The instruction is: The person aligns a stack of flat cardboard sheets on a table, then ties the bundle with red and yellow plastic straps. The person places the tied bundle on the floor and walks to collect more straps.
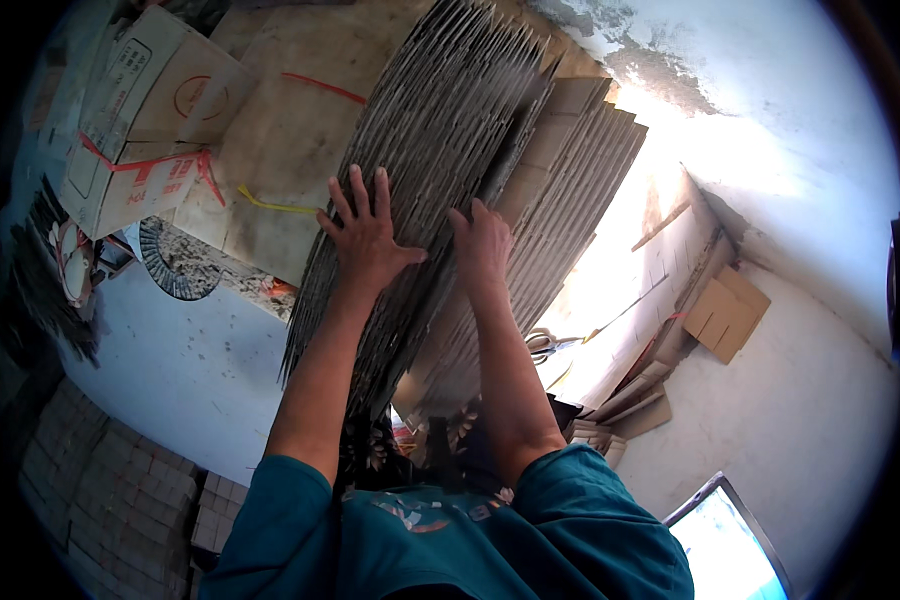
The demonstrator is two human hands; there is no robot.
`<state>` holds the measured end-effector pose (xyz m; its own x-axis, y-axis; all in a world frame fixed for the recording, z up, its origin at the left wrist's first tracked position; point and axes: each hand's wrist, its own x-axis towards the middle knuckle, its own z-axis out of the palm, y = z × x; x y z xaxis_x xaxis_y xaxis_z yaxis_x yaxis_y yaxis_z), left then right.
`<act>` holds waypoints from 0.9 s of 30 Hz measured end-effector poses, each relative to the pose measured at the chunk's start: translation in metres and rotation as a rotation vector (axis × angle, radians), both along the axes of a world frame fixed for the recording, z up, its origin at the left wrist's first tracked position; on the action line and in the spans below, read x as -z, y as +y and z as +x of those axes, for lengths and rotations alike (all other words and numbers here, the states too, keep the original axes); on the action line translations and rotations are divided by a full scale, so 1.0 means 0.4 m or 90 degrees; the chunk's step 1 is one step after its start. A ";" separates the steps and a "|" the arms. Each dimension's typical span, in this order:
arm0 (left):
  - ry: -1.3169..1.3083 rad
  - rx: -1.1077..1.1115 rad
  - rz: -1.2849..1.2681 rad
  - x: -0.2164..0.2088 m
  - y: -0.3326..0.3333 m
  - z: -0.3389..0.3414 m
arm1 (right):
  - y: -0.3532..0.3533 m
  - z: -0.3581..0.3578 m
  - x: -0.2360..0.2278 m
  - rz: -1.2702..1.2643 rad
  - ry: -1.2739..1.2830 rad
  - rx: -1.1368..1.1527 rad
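Observation:
A thick stack of flat cardboard sheets point(440, 110) stands on edge in front of me, its many thin edges facing up. My left hand point(368, 235) lies on these edges with the fingers spread wide and the thumb out to the right. To the right of it, my right hand point(485, 245) is closed with bent fingers at the dark gap between this stack and a lighter bundle of cardboard point(570, 170). It grips cardboard sheets there, though the fingertips are partly hidden.
A printed cardboard box point(150, 120) with red strapping sits at the upper left by a yellow strap point(275, 205). Scissors point(548, 345) lie right of the stack. At the lower right is a lit screen point(730, 545); stacked blocks point(100, 480) fill the lower left.

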<state>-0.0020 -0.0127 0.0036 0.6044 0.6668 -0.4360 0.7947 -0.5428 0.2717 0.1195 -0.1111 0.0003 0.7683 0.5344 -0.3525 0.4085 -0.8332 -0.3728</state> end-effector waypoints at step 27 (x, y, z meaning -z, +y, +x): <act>-0.011 0.001 0.019 0.008 -0.003 -0.005 | -0.029 -0.079 0.022 0.047 0.135 -0.008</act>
